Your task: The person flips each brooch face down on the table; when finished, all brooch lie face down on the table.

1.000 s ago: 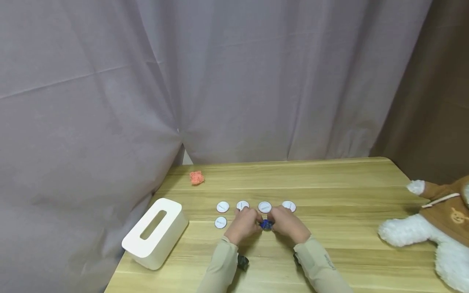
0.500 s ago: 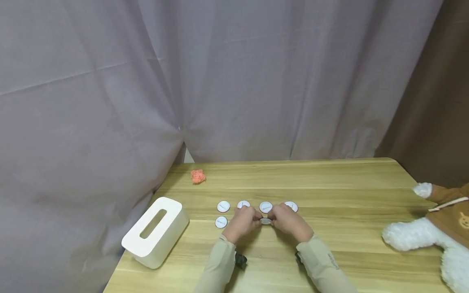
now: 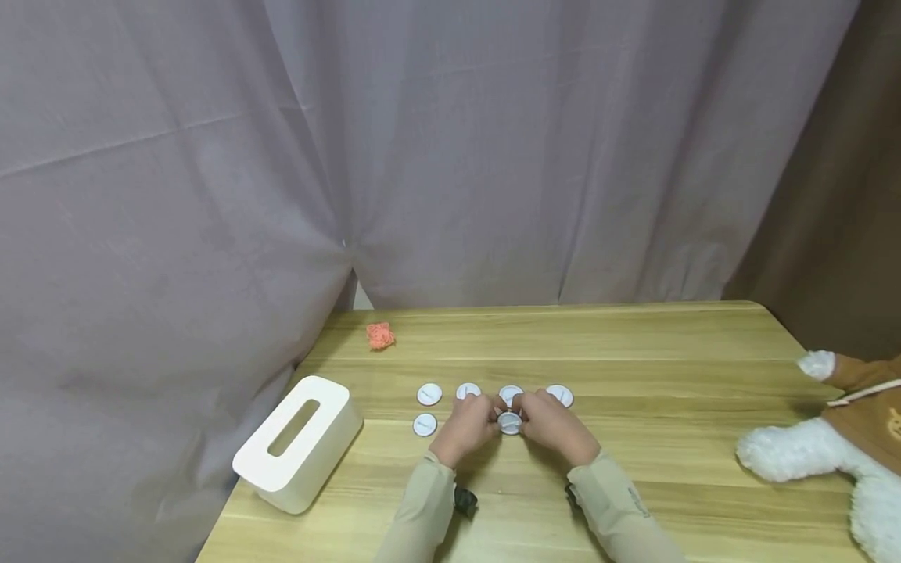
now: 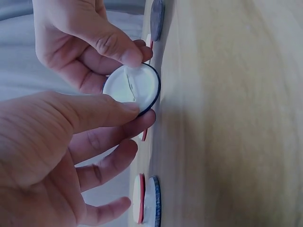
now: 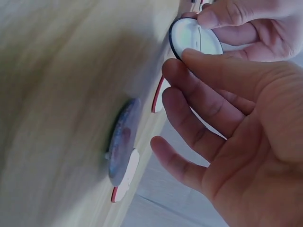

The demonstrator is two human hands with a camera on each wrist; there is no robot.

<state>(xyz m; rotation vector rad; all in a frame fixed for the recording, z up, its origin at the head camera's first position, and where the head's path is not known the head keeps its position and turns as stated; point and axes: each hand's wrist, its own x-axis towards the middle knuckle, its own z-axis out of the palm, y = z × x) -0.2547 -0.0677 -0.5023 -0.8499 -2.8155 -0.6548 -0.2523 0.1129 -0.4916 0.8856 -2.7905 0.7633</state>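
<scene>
A round pin-back button badge (image 3: 510, 423), with a white back, a thin metal pin and a dark blue rim, is held between both hands just above the table. My left hand (image 3: 468, 428) pinches one edge with thumb and index finger; its other fingers are spread in the left wrist view. On the opposite edge, my right hand (image 3: 552, 424) pinches with thumb and forefinger. The badge's back (image 4: 135, 85) is tilted toward the left wrist camera. Beyond the hands lie several white-backed badges (image 3: 429, 393) in a row, with another badge (image 3: 425, 424) nearer on the left.
A white tissue box (image 3: 299, 446) stands at the left of the wooden table (image 3: 633, 352). Coral-coloured crumpled stringy material (image 3: 380, 336) lies at the back left. A plush toy (image 3: 795, 453) sits at the right edge. In the right wrist view, a blue-faced badge (image 5: 125, 142) lies near the right hand.
Between the fingers, the badge has turned over: its blue face showed first, then it stood nearly edge-on, and now its white back shows. Both hands stay in about the same place.
</scene>
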